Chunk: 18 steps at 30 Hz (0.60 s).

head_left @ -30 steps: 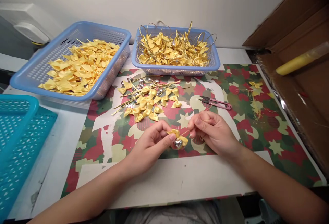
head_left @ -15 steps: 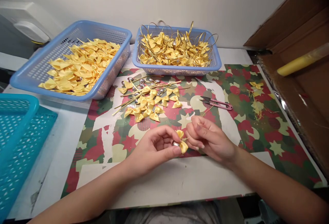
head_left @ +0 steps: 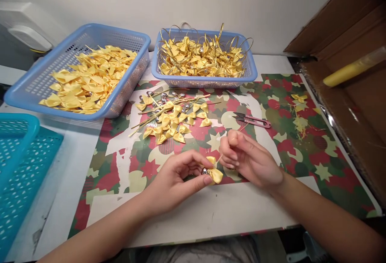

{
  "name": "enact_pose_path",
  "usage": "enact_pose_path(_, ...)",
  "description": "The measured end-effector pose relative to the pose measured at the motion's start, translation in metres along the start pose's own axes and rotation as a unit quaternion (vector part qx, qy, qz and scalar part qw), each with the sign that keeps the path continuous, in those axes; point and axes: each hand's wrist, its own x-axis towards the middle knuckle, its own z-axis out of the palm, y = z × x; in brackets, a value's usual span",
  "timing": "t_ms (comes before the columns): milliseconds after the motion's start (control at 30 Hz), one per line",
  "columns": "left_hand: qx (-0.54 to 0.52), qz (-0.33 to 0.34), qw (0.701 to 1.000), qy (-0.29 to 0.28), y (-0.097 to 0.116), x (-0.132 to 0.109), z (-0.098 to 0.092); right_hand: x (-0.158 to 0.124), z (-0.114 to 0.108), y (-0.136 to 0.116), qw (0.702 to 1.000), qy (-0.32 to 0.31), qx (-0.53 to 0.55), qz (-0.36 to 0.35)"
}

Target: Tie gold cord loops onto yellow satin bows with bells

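Note:
My left hand [head_left: 176, 180] pinches a yellow satin bow [head_left: 216, 175] with a small silver bell [head_left: 205, 171] on it, between thumb and fingertips. Close by on the right, my right hand [head_left: 251, 160] is closed with curled fingers on a thin gold tie [head_left: 220, 158] that runs from the bow. Another bit of the strand shows beyond its knuckles. Past both hands lies a loose pile of yellow bows [head_left: 171, 120], gold ties [head_left: 140, 125] and silver bells [head_left: 163, 95]. Pink-handled thread snips [head_left: 253, 121] rest beyond my right hand.
Two blue baskets stand at the back: the left basket [head_left: 18, 94] holds yellow bows, the right basket [head_left: 208, 79] bows with gold loops. A teal basket [head_left: 18, 198] is at left. Yellow scraps [head_left: 300, 124] lie at right beside a cardboard box [head_left: 337, 106].
My right hand has tilted up and opened slightly, moving a little from the bow. The bow has turned in my left hand. The whole view has shifted slightly.

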Motion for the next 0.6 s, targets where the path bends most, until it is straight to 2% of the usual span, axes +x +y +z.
enact_pose_path(133,0.016,0.021,0.996,0.082,0.005,-0.001,-0.008,0.0,-0.016,-0.015,0.991,0.057,-0.11,-0.044)
enact_pose_path(233,0.032,0.038,0.987,0.155,0.012,-0.001,-0.021,-0.001,-0.036,-0.037,0.981,0.063,-0.174,-0.063)
enact_pose_path(300,0.046,0.033,0.981,0.185,0.018,0.0,-0.031,-0.003,-0.048,-0.053,0.974,0.081,-0.19,-0.092)
enact_pose_path(367,0.071,0.008,0.979,0.189,0.023,0.001,-0.04,-0.005,-0.058,-0.066,0.965,0.115,-0.2,-0.127)
enact_pose_path(467,0.109,-0.04,0.98,0.16,0.028,0.001,-0.048,-0.01,-0.07,-0.08,0.952,0.154,-0.218,-0.152)
enact_pose_path(600,0.163,-0.019,0.974,0.158,0.033,-0.005,-0.056,-0.019,-0.085,-0.094,0.942,0.176,-0.243,-0.152)
